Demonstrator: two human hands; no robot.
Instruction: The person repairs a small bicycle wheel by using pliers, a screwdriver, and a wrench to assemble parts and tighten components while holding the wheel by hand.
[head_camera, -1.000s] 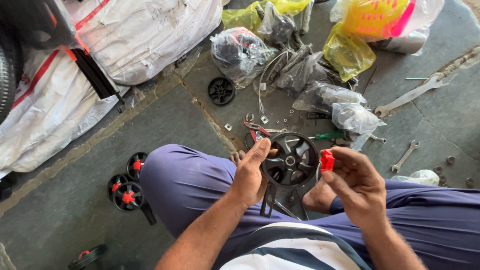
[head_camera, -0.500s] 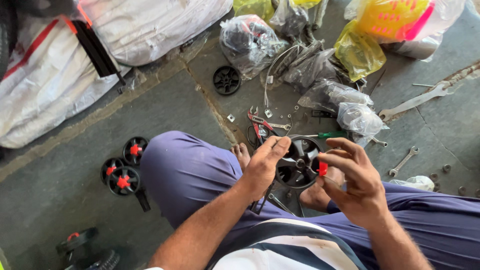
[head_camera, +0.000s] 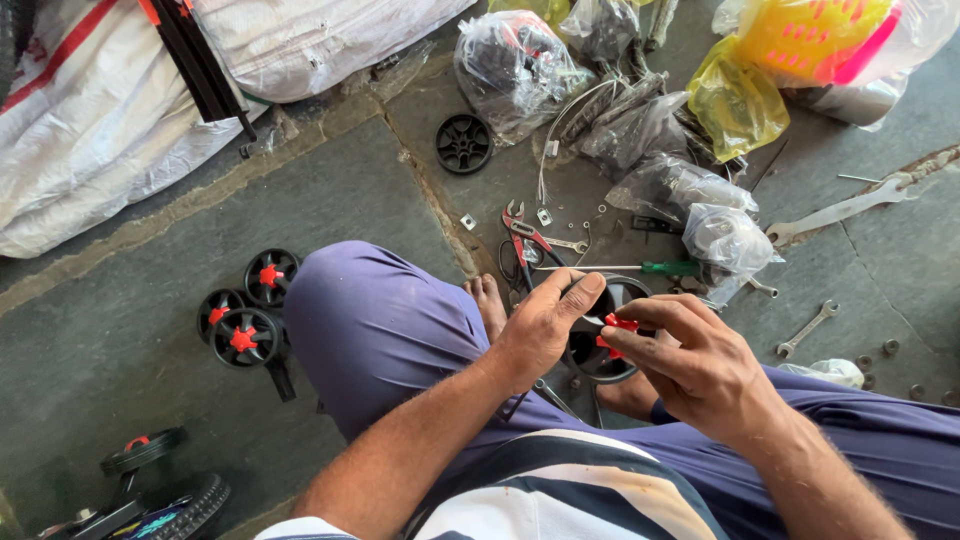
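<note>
I sit on the stone floor with a small black plastic wheel (head_camera: 600, 350) in front of my lap. My left hand (head_camera: 540, 325) grips the wheel's left rim, thumb over its top edge. My right hand (head_camera: 690, 365) covers the wheel's right side and pinches a small red plastic cap (head_camera: 615, 325) against the wheel's hub. Most of the wheel is hidden under both hands. My bare feet show beneath them.
Three black wheels with red hubs (head_camera: 245, 310) lie to my left; one bare black wheel (head_camera: 463, 143) lies farther off. Red pliers (head_camera: 520, 235), a green-handled screwdriver (head_camera: 665, 268), wrenches (head_camera: 808, 328), nuts and several plastic bags of parts (head_camera: 660, 130) crowd the floor ahead. White sacks (head_camera: 110, 100) at far left.
My right hand has brought the red cap from the wheel's right edge onto its hub. Both hands now close more tightly over the wheel. My view has shifted slightly.
</note>
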